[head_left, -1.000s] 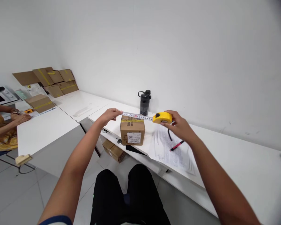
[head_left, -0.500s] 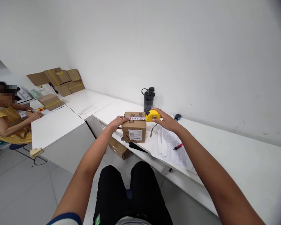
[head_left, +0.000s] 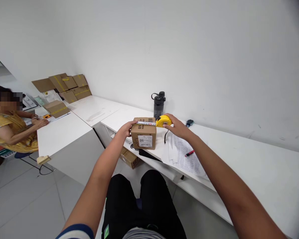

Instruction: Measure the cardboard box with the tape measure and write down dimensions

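A small brown cardboard box [head_left: 143, 139] with a white label on its front stands at the edge of the white table. Across its top lies the pulled-out blade [head_left: 146, 123] of a yellow tape measure [head_left: 163, 121]. My right hand [head_left: 175, 125] grips the tape measure's case just off the box's right side. At the box's left edge my left hand [head_left: 128, 127] pinches the blade's end, its fingers against the box. The very tip of the blade is hidden by those fingers.
Behind the box stands a dark water bottle [head_left: 158, 104]. Printed papers [head_left: 181, 156] with a red pen [head_left: 189, 153] lie to the right. At the left, a person [head_left: 12, 129] sits by another table [head_left: 62, 132]; flattened cardboard [head_left: 69, 88] leans on the wall. Another carton [head_left: 129, 158] sits below.
The tape came down from above the box onto its top and grew shorter as the case moved left to the box's right edge. My left hand now touches the box's left side.
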Available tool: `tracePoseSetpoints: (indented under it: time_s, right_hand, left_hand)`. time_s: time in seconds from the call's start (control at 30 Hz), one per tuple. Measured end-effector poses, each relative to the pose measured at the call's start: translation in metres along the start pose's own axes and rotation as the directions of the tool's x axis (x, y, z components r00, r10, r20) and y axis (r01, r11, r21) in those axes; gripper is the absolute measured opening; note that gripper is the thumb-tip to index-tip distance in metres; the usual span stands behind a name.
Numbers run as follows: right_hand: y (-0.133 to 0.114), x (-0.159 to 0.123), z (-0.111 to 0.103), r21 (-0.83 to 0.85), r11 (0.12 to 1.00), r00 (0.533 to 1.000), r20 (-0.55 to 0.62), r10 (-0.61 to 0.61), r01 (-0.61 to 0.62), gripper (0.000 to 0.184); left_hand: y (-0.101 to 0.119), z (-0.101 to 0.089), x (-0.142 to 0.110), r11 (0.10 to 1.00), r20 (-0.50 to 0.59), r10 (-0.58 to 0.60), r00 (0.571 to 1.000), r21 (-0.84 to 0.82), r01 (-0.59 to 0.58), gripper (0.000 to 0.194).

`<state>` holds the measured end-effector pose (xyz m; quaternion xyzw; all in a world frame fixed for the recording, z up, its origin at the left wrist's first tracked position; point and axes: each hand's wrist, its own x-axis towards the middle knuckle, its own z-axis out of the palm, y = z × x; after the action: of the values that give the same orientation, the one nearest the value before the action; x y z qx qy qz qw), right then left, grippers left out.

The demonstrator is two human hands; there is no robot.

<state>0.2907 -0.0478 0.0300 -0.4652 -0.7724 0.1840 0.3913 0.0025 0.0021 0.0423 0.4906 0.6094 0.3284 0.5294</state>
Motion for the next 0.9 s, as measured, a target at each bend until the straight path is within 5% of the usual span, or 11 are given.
tracePoseSetpoints:
  time_s: [0.3,0.6,0.9]
  right_hand:
    - [-0.003,0.005,-0.002,-0.058,0.998,1.000,0.001,-0.010,0.010,0.055]
    - [0.007,0.002,0.004,-0.041,0.999,1.000,-0.023,-0.002,0.001,0.059]
    - [-0.037,-0.002,0.012,-0.199,0.978,0.997,-0.034,-0.067,0.059,0.050]
  left_hand:
    - [0.002,-0.028,0.008,0.993,0.043,-0.117,0.992,-0.026,0.118,0.038]
    - [-0.005,-0.022,0.008,0.986,0.078,-0.148,0.986,-0.068,0.154,0.040]
    - [0.006,-0.010,-0.006,0.975,-0.170,0.151,0.974,0.185,-0.119,0.079]
